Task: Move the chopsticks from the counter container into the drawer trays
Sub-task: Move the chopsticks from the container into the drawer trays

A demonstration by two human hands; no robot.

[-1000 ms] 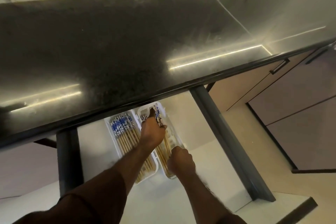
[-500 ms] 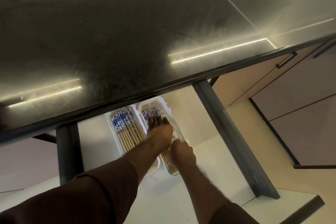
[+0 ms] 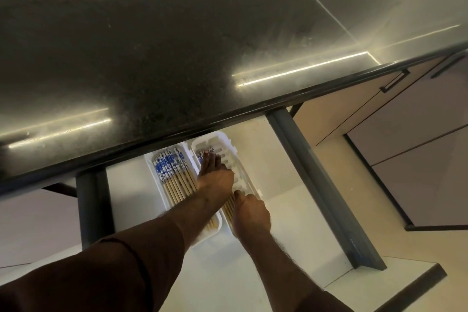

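Since a second ago the left hand (image 3: 215, 180) lies flat, fingers straight, on chopsticks (image 3: 230, 206) in the right tray (image 3: 228, 142), under the counter (image 3: 177, 58) edge. Right hand (image 3: 250, 215) curls at that tray's near end; its grip I cannot tell. More chopsticks fill the left tray (image 3: 149, 159).
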